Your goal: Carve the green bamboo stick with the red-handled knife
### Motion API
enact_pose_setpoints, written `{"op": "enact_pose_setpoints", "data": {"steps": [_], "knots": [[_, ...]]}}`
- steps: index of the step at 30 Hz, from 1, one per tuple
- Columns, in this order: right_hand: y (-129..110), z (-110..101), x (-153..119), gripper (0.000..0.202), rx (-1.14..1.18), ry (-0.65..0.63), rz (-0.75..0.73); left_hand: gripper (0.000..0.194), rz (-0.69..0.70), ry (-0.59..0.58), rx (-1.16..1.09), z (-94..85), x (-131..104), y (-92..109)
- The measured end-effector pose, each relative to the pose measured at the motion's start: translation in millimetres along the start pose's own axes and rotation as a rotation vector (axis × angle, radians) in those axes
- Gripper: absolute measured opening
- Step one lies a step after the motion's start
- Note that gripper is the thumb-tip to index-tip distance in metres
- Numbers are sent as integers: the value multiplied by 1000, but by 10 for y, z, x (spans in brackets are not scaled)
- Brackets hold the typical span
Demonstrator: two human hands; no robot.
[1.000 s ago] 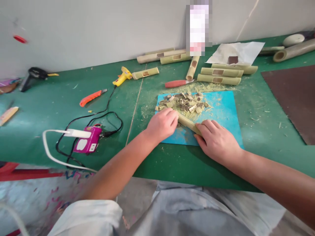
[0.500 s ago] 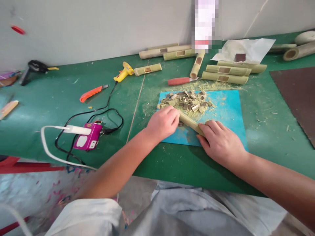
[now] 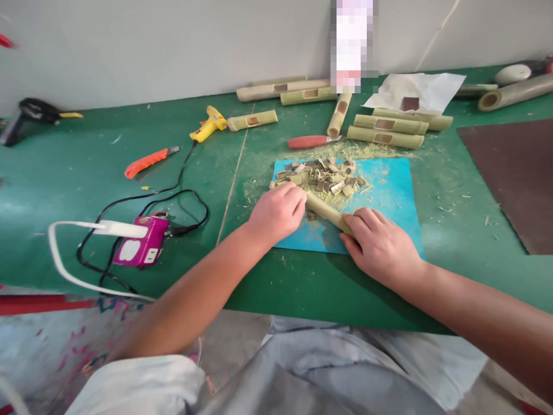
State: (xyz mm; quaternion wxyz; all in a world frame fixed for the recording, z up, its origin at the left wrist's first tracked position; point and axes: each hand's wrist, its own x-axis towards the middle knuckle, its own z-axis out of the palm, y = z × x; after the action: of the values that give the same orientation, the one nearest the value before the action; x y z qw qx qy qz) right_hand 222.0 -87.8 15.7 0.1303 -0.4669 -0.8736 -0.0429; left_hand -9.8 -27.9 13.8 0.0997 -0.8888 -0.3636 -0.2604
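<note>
A pale green bamboo tube (image 3: 327, 211) lies slantwise over a blue sheet (image 3: 384, 199). My left hand (image 3: 279, 212) is closed round its upper left end, fingers curled and largely turned from view. Fingers and thumb of my right hand (image 3: 380, 245) grip the lower right end. Beyond the tube, a heap of bamboo chips (image 3: 330, 176) and fine shavings covers part of the sheet. A knife with a red handle (image 3: 307, 142) rests behind the sheet.
Several cut bamboo tubes (image 3: 384, 138) lie at the back, near white paper (image 3: 425, 92). To the left are a yellow glue gun (image 3: 209, 124), an orange cutter (image 3: 147, 163), a purple power socket (image 3: 140, 242) and looping cables. A dark brown mat (image 3: 514, 173) lies right.
The whole view has shifted slightly, so the table items appear further left. Both hands keep their hold on the bamboo tube, which stays in much the same place on the sheet.
</note>
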Motion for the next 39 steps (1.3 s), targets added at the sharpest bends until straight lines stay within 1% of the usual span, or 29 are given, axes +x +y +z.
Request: {"op": "enact_pose_setpoints", "data": {"steps": [3,7,11,14,17,20,24,27,31,34,37,39], "knots": [[2,1,1,19,4,-8,5,26,36,-32,-14,11,5,6],[4,0,2,20,1,1,-2,29,-8,-18,-3,11,13,-5],[14,5,-2,19,-7,37,-31,25,13,-29,-21,7,6,-3],[16,15,-4,20,-3,35,-26,27,-10,-19,-9,13,0,15],[15,22,0,20,-3,26,-20,25,10,-47,-24,21,-3,28],[15,20,5,21,-2,11,-14,30,-33,-29,-9,31,-1,31],[20,22,5,20,10,8,-11,26,11,-46,-26,43,8,37],[23,30,2,20,10,13,-14,29,-21,-29,-2,35,11,34],[27,27,0,20,2,13,-28,26,25,-47,-33,16,2,44],[32,19,-1,20,6,13,-28,30,-9,-19,-22,10,0,57],[40,21,-2,20,12,21,-40,26,17,-28,-41,10,-3,61],[44,24,-1,21,23,30,-40,26,13,-20,-41,11,-9,46]]}}
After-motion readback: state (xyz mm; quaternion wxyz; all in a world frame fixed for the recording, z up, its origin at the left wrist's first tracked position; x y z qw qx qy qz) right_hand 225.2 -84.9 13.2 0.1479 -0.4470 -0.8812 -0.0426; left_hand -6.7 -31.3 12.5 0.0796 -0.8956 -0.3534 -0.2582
